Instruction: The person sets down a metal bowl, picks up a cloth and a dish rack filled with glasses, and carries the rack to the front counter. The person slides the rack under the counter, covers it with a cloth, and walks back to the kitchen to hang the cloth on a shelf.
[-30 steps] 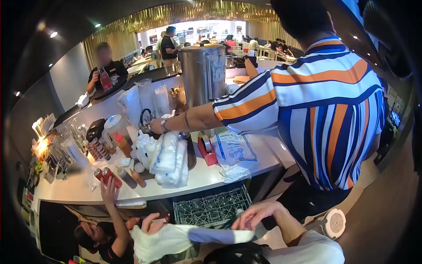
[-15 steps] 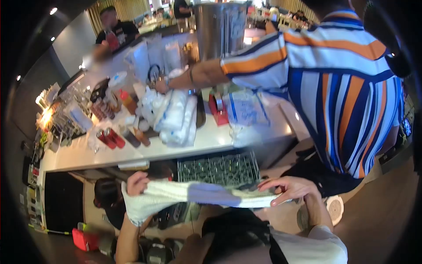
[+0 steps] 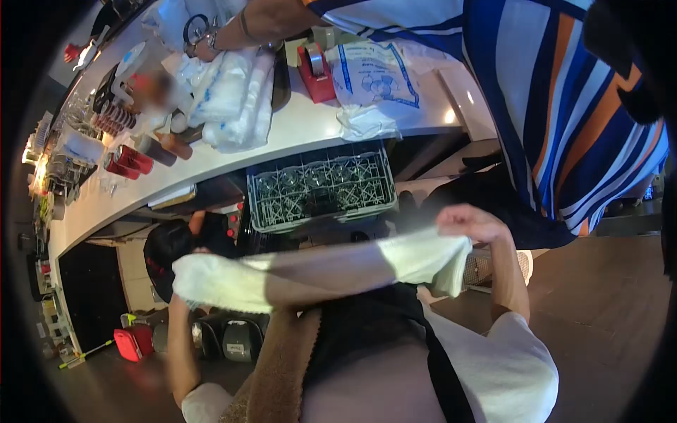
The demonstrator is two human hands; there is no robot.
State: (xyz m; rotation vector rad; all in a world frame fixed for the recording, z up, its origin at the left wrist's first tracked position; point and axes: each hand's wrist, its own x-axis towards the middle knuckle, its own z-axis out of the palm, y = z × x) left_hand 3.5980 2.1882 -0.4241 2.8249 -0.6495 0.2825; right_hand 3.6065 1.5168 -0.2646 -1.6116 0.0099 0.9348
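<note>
A whitish towel [image 3: 331,271] is stretched sideways in front of my body, with a shadow across its middle. My right hand [image 3: 474,224] is closed on its right end, and a corner hangs below the fingers. At the left end the cloth drapes over my left hand [image 3: 200,251], which grips it; most of those fingers are hidden. Just beyond the towel is a rack of glasses [image 3: 321,185] under the counter. A brown cloth strip [image 3: 289,366] hangs against my black apron [image 3: 367,321].
A person in a striped shirt [image 3: 522,92] stands close on the right, one hand [image 3: 206,48] over the counter [image 3: 303,130]. On it lie plastic-wrapped bundles [image 3: 229,95], a red tape dispenser [image 3: 316,74] and cans [image 3: 130,162]. A dark-haired person [image 3: 166,247] is low at left, near a red container [image 3: 134,343].
The view has tilted down and closer to the rack. My right hand has risen and pinches the towel's end, which now spreads wider; the towel has moved slightly left and down at its left end.
</note>
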